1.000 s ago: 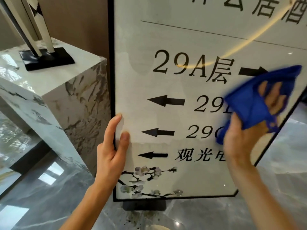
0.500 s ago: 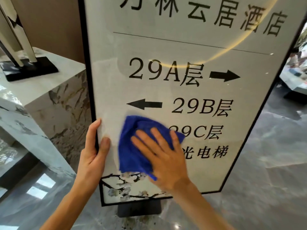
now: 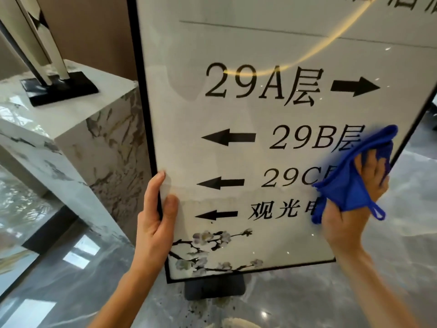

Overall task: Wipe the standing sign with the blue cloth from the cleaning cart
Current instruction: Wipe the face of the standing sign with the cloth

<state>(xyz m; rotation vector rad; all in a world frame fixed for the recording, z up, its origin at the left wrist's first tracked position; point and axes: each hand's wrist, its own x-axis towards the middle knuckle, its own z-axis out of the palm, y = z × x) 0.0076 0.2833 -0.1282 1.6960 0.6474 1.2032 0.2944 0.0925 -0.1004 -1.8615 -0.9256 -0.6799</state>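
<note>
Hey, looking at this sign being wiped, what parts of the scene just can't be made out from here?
All in the head view:
- Sign: its top line of characters is cut off by the upper edge.
- Ends of the 29C and bottom text lines: covered by the blue cloth and right hand.
- Left hand: fingers behind the frame are hidden.
- Sculpture on the marble pedestal: cropped at the top.
- Cleaning cart: not in view.

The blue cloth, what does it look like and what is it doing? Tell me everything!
The blue cloth is bright royal blue and soft-looking, like microfibre, with a small hanging loop at one corner. It is bunched and folded, not spread flat. The right hand holds it, fingers curled over it, against the glossy face of the standing sign near its right edge, covering the ends of the 29C and lowest text lines. Its edges look blurred.
</note>
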